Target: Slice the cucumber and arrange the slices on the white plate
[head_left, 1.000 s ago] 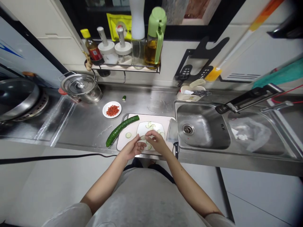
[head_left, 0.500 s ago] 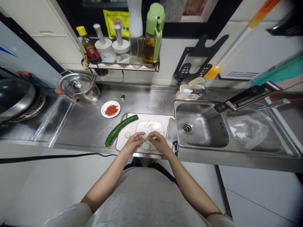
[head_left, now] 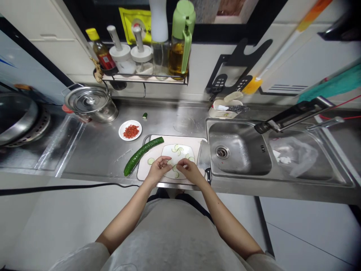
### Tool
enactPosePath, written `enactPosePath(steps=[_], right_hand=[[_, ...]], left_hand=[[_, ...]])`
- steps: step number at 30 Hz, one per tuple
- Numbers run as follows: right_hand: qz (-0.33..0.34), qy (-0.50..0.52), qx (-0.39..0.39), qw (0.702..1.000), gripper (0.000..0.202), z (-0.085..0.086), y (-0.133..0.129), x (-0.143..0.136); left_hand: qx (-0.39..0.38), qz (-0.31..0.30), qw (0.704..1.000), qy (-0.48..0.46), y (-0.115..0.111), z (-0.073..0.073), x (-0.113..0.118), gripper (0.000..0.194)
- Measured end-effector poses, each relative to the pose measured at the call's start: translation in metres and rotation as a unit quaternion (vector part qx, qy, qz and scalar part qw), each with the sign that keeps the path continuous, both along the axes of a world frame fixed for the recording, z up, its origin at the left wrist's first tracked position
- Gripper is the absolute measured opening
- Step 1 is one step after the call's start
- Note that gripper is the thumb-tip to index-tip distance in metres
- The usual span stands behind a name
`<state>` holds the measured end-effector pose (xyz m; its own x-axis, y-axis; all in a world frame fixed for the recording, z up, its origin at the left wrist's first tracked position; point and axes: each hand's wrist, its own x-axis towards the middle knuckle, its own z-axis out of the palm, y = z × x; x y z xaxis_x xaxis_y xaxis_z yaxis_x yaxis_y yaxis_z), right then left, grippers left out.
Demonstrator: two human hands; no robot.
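My left hand (head_left: 158, 168) is over the left edge of a white plate (head_left: 166, 150), its fingers curled toward the thumb. Anything between those fingertips is too small to make out. Above the same plate, my right hand (head_left: 189, 169) makes a pinch close to some thin cucumber slices (head_left: 176, 174); what it grips is hidden. More curved slices (head_left: 177, 149) lie in a fan at the plate's far side. The plate rests on a pale cutting board (head_left: 144, 174), with a single round slice (head_left: 150, 161) left of it. A long green cucumber (head_left: 143, 155) lies across the board's left edge.
A broad-bladed knife (head_left: 204, 153) lies at the board's right, beside the sink (head_left: 239, 150). Behind left are a small plate of red bits (head_left: 121, 130), a cucumber end (head_left: 144, 115) and a lidded steel pot (head_left: 105, 112). Bottles and jars stand on a wall rack (head_left: 146, 78).
My left fingers have curled in more and the hand has shifted slightly left. The right hand stays pinched over the plate. The whole view has moved a little.
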<state>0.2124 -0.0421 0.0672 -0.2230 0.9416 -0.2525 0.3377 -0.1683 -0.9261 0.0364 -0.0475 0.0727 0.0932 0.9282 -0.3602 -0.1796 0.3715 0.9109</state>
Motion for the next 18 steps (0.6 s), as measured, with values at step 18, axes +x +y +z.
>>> enactPosePath(steps=[18], right_hand=[[0.044,0.041,-0.031,0.998,0.023,0.000,0.005,0.001]], left_hand=[[0.039,-0.010,0.997,0.061,0.000,-0.007,0.003,0.034]])
